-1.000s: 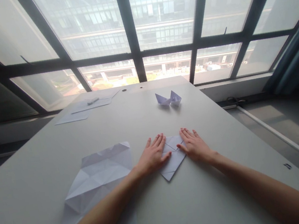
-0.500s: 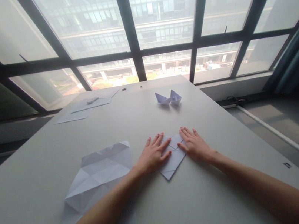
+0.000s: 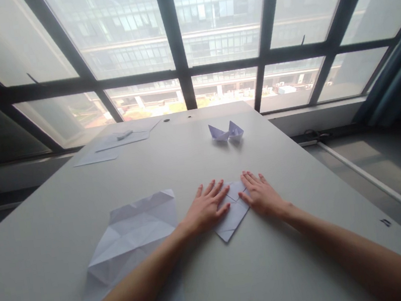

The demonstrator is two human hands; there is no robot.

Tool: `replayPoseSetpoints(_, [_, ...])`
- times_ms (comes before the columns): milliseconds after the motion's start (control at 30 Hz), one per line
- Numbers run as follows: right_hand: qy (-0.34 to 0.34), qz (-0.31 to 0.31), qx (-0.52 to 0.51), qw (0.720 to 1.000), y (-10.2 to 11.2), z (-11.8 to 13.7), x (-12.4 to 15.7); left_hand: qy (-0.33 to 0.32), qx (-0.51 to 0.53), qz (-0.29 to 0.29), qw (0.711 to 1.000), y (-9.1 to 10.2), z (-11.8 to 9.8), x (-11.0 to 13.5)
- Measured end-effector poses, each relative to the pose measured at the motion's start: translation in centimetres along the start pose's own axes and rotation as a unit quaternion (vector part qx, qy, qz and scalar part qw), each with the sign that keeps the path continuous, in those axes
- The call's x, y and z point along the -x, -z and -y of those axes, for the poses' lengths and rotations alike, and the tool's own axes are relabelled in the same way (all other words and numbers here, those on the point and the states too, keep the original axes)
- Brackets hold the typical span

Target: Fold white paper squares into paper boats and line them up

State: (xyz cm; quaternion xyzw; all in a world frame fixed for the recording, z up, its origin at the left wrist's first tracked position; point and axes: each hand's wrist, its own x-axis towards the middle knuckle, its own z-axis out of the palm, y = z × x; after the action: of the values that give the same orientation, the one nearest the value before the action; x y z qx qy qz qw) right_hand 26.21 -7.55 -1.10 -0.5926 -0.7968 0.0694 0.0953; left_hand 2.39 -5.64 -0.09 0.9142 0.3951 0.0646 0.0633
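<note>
Rests left hand [image 3: 205,211] and right hand [image 3: 263,197] flat, gripping nothing, on opposite sides of the folded paper [image 3: 234,213] on the tabletop [image 3: 183,163], with one corner toward the wearer.

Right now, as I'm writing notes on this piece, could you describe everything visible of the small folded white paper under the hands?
The small folded white paper lies flat on the smooth white table. It looks layered, with a V-shaped fold toward its far edge and a pointed corner nearest the viewer. The left hand rests over its left side, the right hand over its right, so its full outline is hidden.
</note>
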Motion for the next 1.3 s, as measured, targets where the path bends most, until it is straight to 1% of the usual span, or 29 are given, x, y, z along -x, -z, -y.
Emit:
replayPoseSetpoints(367, [0.0,-0.002,-0.002,1.0,-0.04,0.01,0.01,0.002,-0.003,0.001,1.0,0.11,-0.05,0.08])
replayPoseSetpoints(633, [-0.003,0.007,0.0,1.0,-0.12,-0.1,-0.07,0.009,-0.014,0.018,1.0,0.15,-0.19,-0.02])
replayPoseSetpoints(800, [-0.002,-0.002,-0.003,1.0,0.04,0.05,0.05,0.011,-0.016,0.026,0.999,0.25,-0.19,-0.05])
replayPoseSetpoints(1300, [-0.008,-0.006,-0.015,1.0,0.22,0.12,-0.02,0.008,-0.017,0.023,1.0,0.35,-0.27,0.0])
